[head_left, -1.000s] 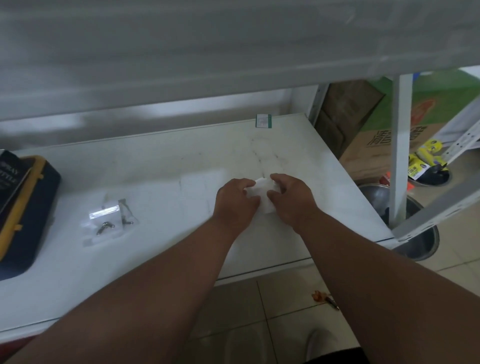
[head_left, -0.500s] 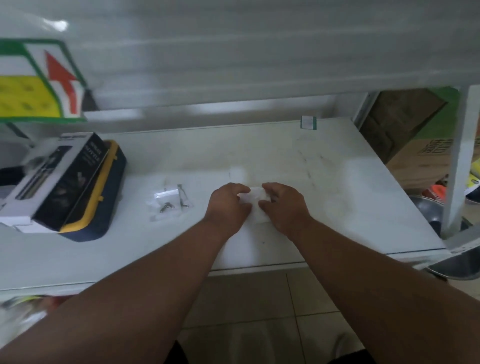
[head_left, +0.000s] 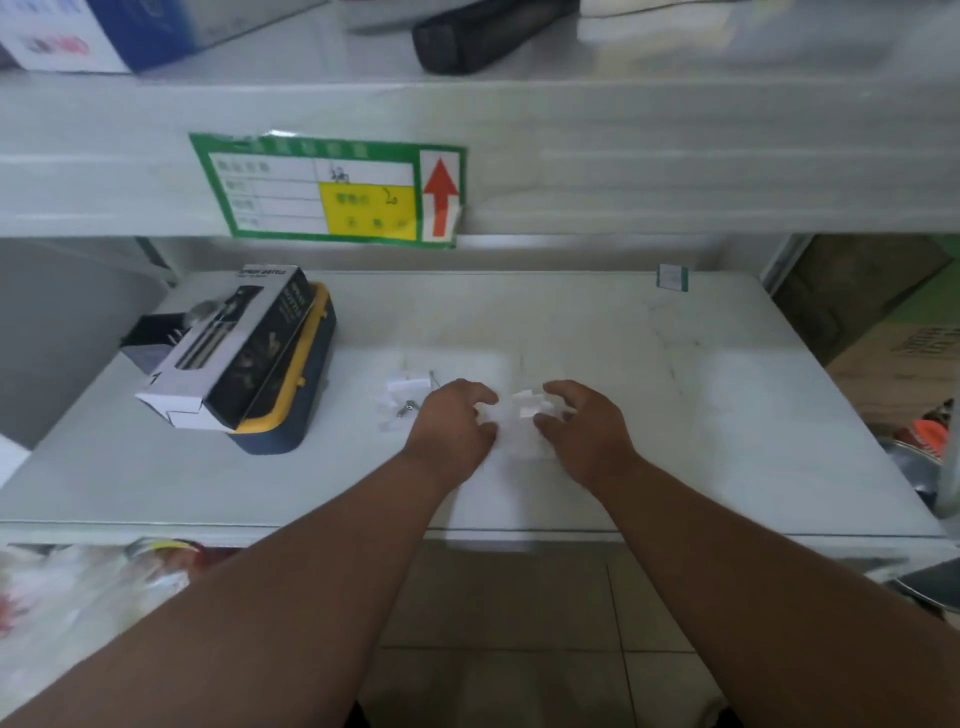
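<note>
A small clear plastic packet with a white label (head_left: 522, 413) lies on the white shelf (head_left: 701, 415) between my two hands. My left hand (head_left: 452, 423) pinches its left edge with curled fingers. My right hand (head_left: 584, 423) grips its right side, fingers curled over the top. A second small clear packet holding metal hooks (head_left: 402, 397) lies on the shelf just left of my left hand, untouched.
A black and white box (head_left: 234, 348) lies on a navy and yellow case (head_left: 296, 395) at the shelf's left. A green-framed price label (head_left: 332, 189) hangs on the shelf edge above. A small green tag (head_left: 671, 277) stands at the back right. Cardboard boxes (head_left: 893, 332) and a metal basin stand on the right.
The camera has tilted up and swung left, bringing the price label and upper shelf into view. My hands have spread slightly apart on the packet.
</note>
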